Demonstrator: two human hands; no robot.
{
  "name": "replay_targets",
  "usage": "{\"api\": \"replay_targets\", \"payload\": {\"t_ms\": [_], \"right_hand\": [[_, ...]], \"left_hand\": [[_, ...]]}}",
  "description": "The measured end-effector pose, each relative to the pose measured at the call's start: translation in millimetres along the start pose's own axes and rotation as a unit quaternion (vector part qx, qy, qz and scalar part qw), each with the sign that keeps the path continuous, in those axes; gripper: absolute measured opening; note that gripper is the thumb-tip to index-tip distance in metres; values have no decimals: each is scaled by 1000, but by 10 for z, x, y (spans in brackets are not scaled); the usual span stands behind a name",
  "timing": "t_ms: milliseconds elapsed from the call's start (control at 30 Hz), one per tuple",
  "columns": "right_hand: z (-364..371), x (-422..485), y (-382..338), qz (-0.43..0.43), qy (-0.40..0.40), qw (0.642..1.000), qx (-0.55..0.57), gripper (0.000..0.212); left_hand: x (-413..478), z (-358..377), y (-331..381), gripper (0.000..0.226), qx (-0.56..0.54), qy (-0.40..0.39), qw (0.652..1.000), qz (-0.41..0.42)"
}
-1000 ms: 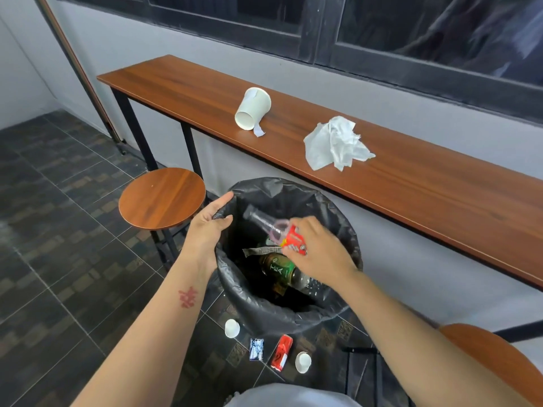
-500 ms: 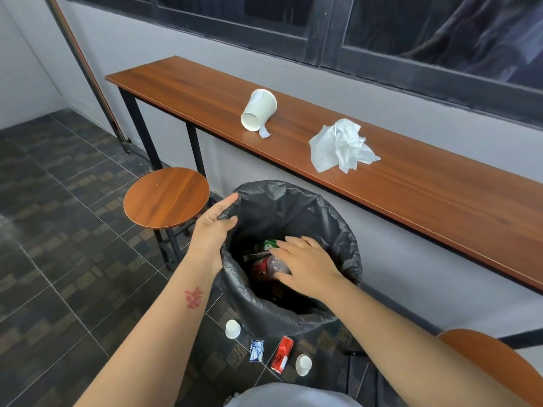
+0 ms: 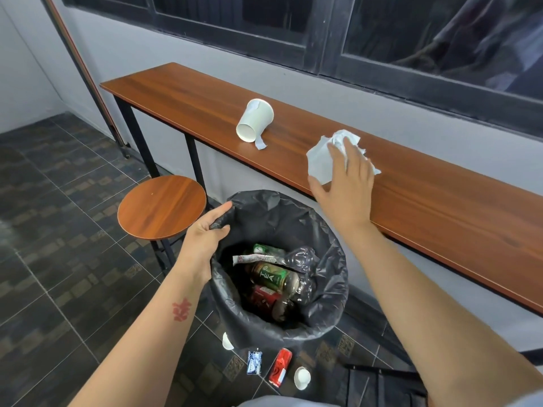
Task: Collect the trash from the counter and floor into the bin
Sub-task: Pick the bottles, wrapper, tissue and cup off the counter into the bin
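A bin [image 3: 329, 306] lined with a black bag stands below the wooden counter [image 3: 426, 207]; bottles and wrappers lie inside it. My left hand [image 3: 205, 230] pinches the bag's rim at the bin's left side. My right hand [image 3: 343, 183] rests with spread fingers on a crumpled white tissue [image 3: 320, 160] on the counter. A white paper cup [image 3: 255, 120] lies on its side further left on the counter. On the floor in front of the bin lie a red can [image 3: 280, 367], a blue wrapper [image 3: 254, 366] and two small white cups [image 3: 302, 378].
A round wooden stool [image 3: 161, 205] stands left of the bin, and another stool's black frame [image 3: 382, 380] shows at the lower right. The floor is dark tile. A dark window runs along the wall above the counter.
My right hand let go of the bottle inside the bin, rose out and moved up right onto the tissue on the counter. My left hand kept hold of the bag's rim.
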State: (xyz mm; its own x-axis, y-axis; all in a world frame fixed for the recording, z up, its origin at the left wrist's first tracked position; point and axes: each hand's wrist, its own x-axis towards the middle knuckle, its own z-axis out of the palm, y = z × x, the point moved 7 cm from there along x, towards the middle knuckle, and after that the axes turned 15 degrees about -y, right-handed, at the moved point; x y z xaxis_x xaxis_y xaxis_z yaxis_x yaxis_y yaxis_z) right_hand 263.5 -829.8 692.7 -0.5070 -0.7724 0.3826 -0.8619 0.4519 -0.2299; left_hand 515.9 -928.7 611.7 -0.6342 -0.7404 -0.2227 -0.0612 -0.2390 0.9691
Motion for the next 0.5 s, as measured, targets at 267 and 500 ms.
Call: {"api": "replay_targets", "payload": {"t_ms": [267, 500], "right_hand": [[569, 694, 499, 155, -260, 953, 14, 71], [444, 675, 400, 85, -159, 983, 42, 37]], "left_hand": [[202, -108, -78, 56, -8, 6, 1000, -7], [265, -152, -100, 57, -8, 8, 1000, -2]]}}
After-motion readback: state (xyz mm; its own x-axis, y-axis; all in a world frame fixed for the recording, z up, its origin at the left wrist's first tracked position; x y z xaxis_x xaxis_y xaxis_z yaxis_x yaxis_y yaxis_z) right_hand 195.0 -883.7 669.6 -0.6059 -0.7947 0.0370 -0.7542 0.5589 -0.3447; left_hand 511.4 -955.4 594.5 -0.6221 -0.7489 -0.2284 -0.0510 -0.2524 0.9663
